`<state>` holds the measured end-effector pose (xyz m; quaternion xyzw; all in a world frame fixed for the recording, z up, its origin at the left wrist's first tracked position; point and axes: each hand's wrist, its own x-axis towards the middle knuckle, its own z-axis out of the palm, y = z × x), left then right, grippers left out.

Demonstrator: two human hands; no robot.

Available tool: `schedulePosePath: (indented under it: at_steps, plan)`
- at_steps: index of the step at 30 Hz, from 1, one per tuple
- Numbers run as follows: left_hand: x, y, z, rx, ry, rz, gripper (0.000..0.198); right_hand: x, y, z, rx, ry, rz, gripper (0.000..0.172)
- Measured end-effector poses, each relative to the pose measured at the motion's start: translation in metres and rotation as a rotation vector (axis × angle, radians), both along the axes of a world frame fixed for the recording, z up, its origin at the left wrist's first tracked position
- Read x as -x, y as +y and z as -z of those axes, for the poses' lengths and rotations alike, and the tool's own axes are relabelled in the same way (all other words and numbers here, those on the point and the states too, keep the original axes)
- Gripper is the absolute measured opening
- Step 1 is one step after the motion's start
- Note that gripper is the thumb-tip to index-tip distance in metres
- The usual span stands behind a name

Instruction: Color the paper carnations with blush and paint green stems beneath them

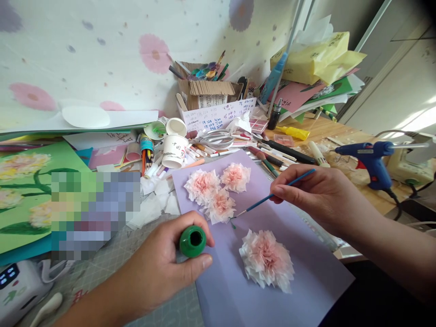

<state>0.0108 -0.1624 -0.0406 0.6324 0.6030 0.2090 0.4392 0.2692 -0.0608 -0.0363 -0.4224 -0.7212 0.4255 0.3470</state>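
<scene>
A person's left hand (163, 256) grips an open green bottle (186, 244) above a purple sheet's (228, 281) left edge. The right hand (318, 200) pinches a blue paintbrush (259, 203), tip just beside a green mark (233, 225), near three pink-and-white flowers (203, 184); a fourth flower (267, 260) lies closer.

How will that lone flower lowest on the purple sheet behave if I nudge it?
The flower looks light for its size, since its ruffled petals seem thin and papery. Their loose, jagged edges would probably crease easily. Rolling seems unlikely, as it sits broad and low on the purple sheet; whether it's glued doesn't show.
</scene>
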Motion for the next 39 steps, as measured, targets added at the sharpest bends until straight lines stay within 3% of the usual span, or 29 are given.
schedulePosePath:
  at_steps: [21, 39]
  plan:
    - [0.006, -0.001, 0.012, -0.029, -0.037, -0.023, 0.010, 0.002, 0.001, 0.000, 0.056, 0.062, -0.006, 0.028]
    - [0.002, -0.001, 0.004, 0.007, -0.015, -0.017, 0.009, 0.009, -0.003, 0.001, 0.088, 0.103, -0.037, 0.030]
